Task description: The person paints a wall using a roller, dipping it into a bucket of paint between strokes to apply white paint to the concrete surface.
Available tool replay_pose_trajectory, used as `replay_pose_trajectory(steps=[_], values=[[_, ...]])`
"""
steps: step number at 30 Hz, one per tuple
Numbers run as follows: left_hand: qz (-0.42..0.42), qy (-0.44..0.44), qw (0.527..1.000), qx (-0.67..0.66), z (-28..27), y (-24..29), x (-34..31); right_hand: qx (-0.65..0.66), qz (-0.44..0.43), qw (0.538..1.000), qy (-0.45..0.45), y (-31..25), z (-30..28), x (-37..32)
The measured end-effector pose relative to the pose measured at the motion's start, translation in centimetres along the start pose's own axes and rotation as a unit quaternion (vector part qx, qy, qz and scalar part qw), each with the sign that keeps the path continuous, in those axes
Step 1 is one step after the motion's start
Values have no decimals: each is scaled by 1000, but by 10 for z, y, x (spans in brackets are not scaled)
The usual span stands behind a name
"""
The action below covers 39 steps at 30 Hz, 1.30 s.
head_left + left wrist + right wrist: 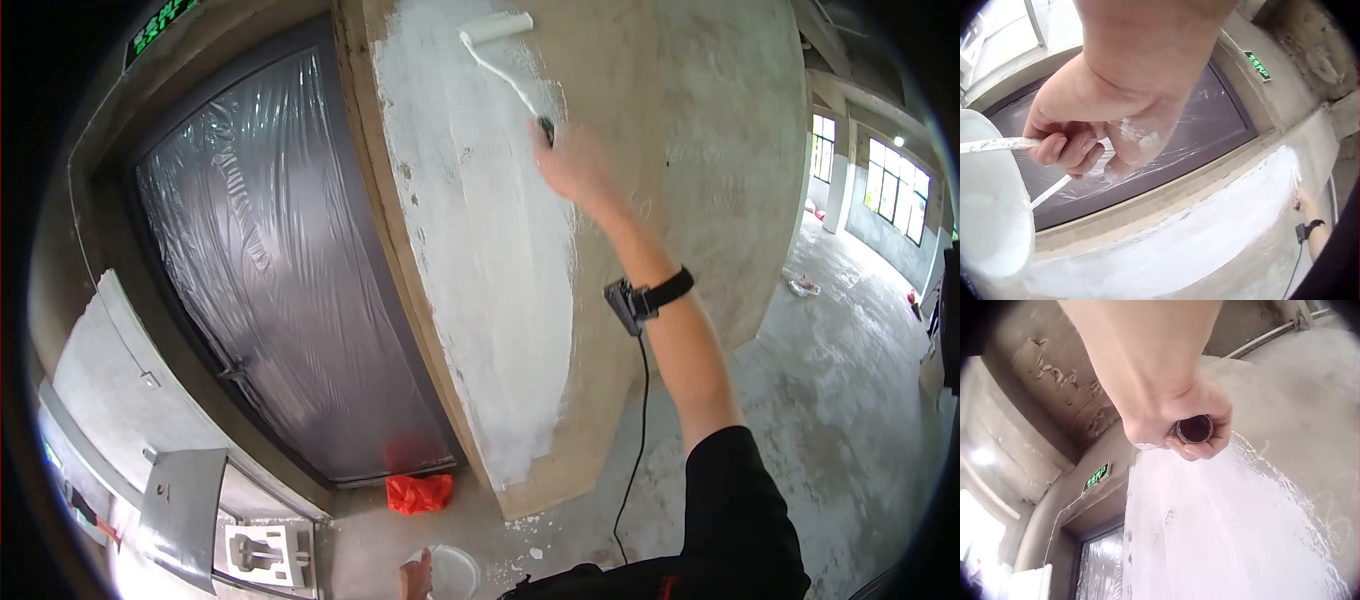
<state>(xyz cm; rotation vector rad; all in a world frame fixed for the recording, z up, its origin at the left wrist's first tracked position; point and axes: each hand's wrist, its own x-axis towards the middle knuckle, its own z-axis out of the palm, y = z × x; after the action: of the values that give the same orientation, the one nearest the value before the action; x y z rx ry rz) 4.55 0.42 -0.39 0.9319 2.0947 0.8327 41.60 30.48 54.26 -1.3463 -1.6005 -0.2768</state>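
My right hand [580,168] grips the dark handle of a paint roller [500,29], arm stretched up. The white roller head lies against the top of a patch of fresh white paint [485,220] on the bare wall. In the right wrist view, fingers curl round the roller's handle, whose hollow end [1195,429] faces the camera. Low in the head view, my left hand [416,578] is beside a white bucket [462,572]. The left wrist view has its fingers curled round the paint-smeared bucket handle [999,145]; white smears mark the palm.
Left of the painted strip is a grey door [290,260] wrapped in plastic film. A red plastic bag [420,493] lies at its foot. White paint spots [537,553] dot the floor by the wall corner. A black cable [636,450] hangs from the right wrist camera.
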Motion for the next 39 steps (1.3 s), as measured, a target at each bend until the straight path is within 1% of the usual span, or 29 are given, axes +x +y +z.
replay_pose_trajectory(steps=[2,3,4,5,6,7,9,11,13,14,15,17,18,20,22,23,25,26,28,30,32,33,35,37,38,39], values=[[57,17,998,2,-2,6,-9,41,-13,999,26,12,15,-17],[75,23,997,1,-3,7,-12,42,-14,999,26,17,20,-28],[96,31,995,-2,-3,9,-15,40,8,999,26,21,25,-39],[71,26,997,9,-2,7,-11,38,32,998,25,26,30,-51],[47,20,998,21,0,5,-8,39,32,998,25,32,34,-63],[0,8,999,44,2,1,-1,43,33,998,23,39,39,-74],[14,6,997,71,11,-24,20,45,38,998,21,49,48,-98],[27,0,994,102,11,-26,17,56,70,996,-5,61,57,-124],[26,-8,997,67,1,8,-6,31,78,996,4,76,75,-151],[28,-11,997,71,3,6,-1,6,80,997,10,83,83,-165],[20,-17,997,73,7,0,7,5,83,997,11,87,86,-180],[12,-21,997,75,10,-14,18,76,111,991,13,93,94,-208],[-5,-36,997,67,10,-21,21,77,112,991,13,97,98,-222],[-23,-50,997,60,9,-20,17,58,147,987,-39,112,107,-250],[45,-33,998,28,10,4,-3,77,163,982,-59,127,119,-278],[42,-34,998,32,5,15,-14,96,177,976,-78,134,123,-294],[-49,-72,992,-95,-2,37,-31,90,199,971,-94,143,126,-323],[-52,-73,992,-92,-2,43,-35,83,218,966,-108,147,128,-339],[-86,-58,992,-68,-2,51,-40,81,234,961,-122,160,135,-371],[-90,-58,993,-57,-2,58,-41,78,250,955,-139,173,143,-400],[-96,-58,993,-45,-1,53,-43,100,282,943,-149,184,151,-428],[-88,-66,992,-64,1,51,-42,100,283,942,-151,188,155,-438],[-79,-77,991,-79,1,48,-42,154,340,909,-186,199,161,-459],[-54,-69,995,-55,4,49,-41,145,350,906,-186,219,187,-490],[-48,-79,994,-51,6,49,-38,139,355,905,-189,227,193,-496],[-66,-76,993,-61,3,44,-37,134,363,904,-183,228,190,-499]])
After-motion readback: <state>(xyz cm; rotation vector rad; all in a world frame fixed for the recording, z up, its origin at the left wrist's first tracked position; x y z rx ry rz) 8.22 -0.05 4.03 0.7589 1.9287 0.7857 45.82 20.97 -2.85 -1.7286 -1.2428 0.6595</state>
